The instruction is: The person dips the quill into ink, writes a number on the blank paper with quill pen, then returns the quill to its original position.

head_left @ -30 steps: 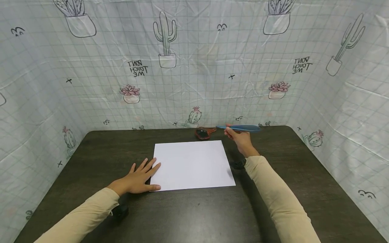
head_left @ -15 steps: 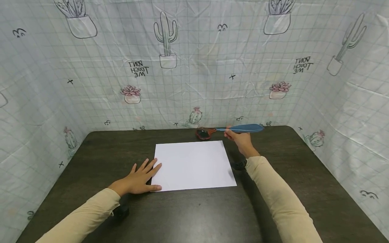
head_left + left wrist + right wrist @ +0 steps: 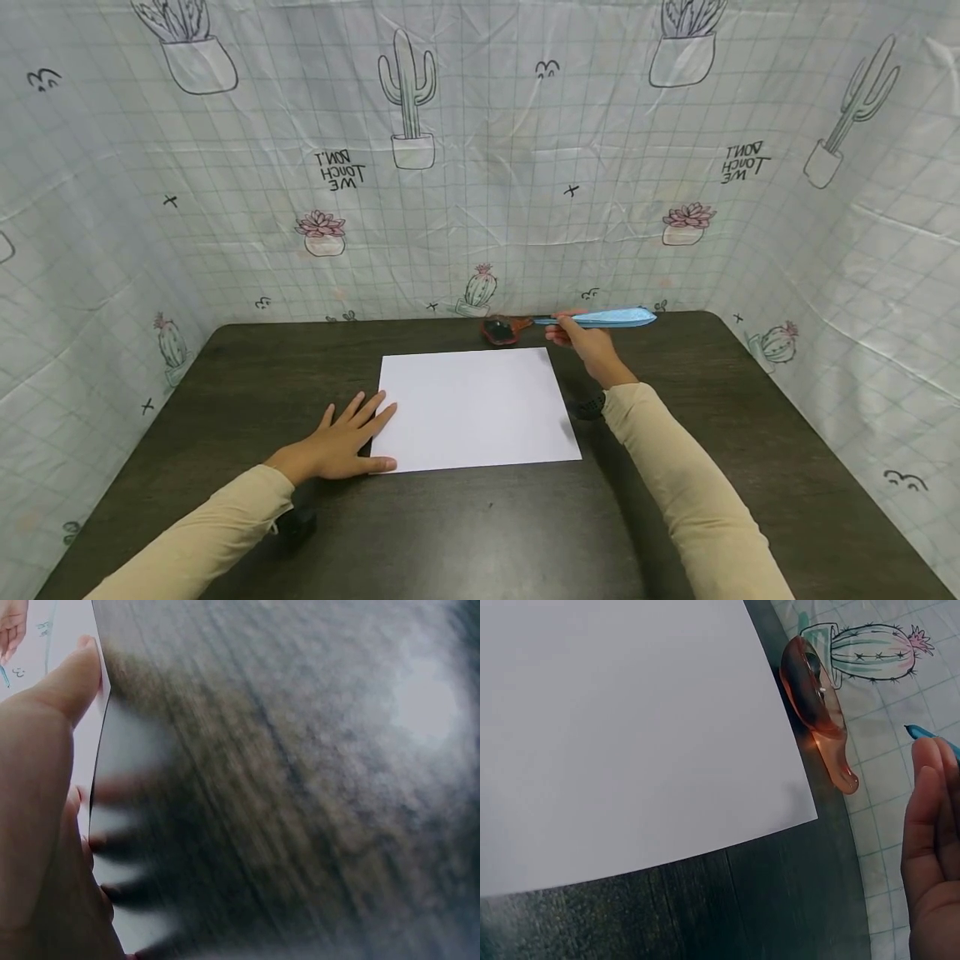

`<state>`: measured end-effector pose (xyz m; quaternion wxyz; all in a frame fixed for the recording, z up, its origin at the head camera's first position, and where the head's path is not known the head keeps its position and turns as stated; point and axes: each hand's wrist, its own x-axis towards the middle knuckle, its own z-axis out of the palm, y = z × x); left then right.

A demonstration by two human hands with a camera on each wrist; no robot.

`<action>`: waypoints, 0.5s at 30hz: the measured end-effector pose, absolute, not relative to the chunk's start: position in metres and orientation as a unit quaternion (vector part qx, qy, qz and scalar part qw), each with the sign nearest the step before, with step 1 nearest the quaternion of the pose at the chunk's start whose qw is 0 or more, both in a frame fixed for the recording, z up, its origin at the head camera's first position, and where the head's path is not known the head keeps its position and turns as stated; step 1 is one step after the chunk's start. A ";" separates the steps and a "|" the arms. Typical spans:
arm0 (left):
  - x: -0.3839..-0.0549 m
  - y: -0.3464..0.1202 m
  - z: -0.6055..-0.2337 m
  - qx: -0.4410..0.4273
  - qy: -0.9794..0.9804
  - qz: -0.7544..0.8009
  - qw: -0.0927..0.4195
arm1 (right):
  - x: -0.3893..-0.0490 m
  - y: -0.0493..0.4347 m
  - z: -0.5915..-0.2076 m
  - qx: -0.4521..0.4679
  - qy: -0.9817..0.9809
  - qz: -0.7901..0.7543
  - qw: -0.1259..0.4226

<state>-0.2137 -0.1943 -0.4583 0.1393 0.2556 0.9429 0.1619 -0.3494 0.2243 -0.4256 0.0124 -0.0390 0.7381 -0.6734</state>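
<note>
A white sheet of paper lies on the dark table. My left hand rests on its left edge, fingers spread and thumb near the front left corner. Past the sheet's back right corner, my right hand pinches a blue feather-shaped pen. Its dark tip points left, toward an amber translucent dish with a short handle and something dark inside. In the right wrist view the dish sits at the sheet's far edge, and the pen's tip shows above my fingers.
A hanging cloth with cactus drawings stands right behind the table's back edge and along both sides. The dark wooden tabletop stretches in front of the paper and to both sides.
The pen has turned in my right fingers: its blue vane shows broader and lighter and reaches a little farther right. My left hand, the paper and the dish stay put.
</note>
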 end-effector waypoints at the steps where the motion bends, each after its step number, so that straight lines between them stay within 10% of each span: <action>1: -0.213 -0.194 -0.456 0.256 0.942 0.163 0.140 | -0.350 0.224 -0.425 -0.038 0.739 -0.673 0.023; 15: -0.208 -0.190 -0.447 0.252 0.944 0.158 0.146 | -0.357 0.209 -0.422 -0.056 0.745 -0.664 0.020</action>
